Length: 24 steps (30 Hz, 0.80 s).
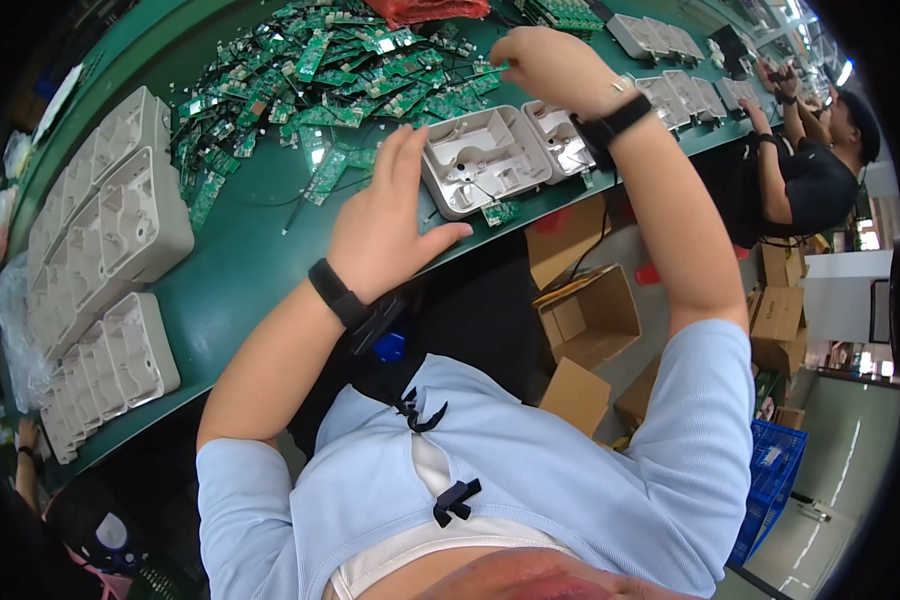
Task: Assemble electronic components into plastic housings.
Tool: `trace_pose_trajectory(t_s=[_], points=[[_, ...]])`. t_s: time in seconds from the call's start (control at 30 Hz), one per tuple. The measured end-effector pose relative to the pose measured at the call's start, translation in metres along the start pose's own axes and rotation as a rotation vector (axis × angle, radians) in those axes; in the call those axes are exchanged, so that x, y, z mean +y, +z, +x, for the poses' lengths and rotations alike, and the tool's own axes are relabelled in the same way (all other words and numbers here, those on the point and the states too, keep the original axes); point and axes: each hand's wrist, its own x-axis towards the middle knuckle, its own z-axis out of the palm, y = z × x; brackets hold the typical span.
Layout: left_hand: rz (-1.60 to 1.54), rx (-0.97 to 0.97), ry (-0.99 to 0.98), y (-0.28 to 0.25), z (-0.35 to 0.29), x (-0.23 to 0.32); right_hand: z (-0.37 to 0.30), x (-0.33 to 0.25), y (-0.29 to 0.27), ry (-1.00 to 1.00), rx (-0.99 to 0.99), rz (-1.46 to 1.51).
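Note:
My left hand (388, 222) is open, its fingers stretched and the thumb apart, against the left side of a light grey plastic housing (490, 150). A green circuit board (500, 213) hangs at that housing's front edge with a thin dark wire. My right hand (555, 68) reaches over the near right edge of a large pile of green circuit boards (320, 80). Its fingers are curled together, and what they may hold is hidden. Just below it a second grey housing (560, 140) adjoins the first.
Stacked grey housings (120, 220) line the green table's (230, 310) left side. More housings (675, 95) run along the right, where a person in black (815, 170) works. A red bag (425, 10) lies behind the pile. Below the table edge stand cardboard boxes (595, 315) and a blue crate (770, 480).

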Motion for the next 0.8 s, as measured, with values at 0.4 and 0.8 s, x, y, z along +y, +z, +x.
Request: trace_pose_trajectory(t_s=[0.4, 0.8], points=[[-0.093, -0.001, -0.013, -0.003, -0.004, -0.005, 0.055, 0.006, 0.026, -0.244, -0.101, -0.192], [-0.119, 0.293, -0.053, -0.039, 0.002, -0.001, -0.032, -0.007, -0.080, 0.131, 0.100, -0.177]])
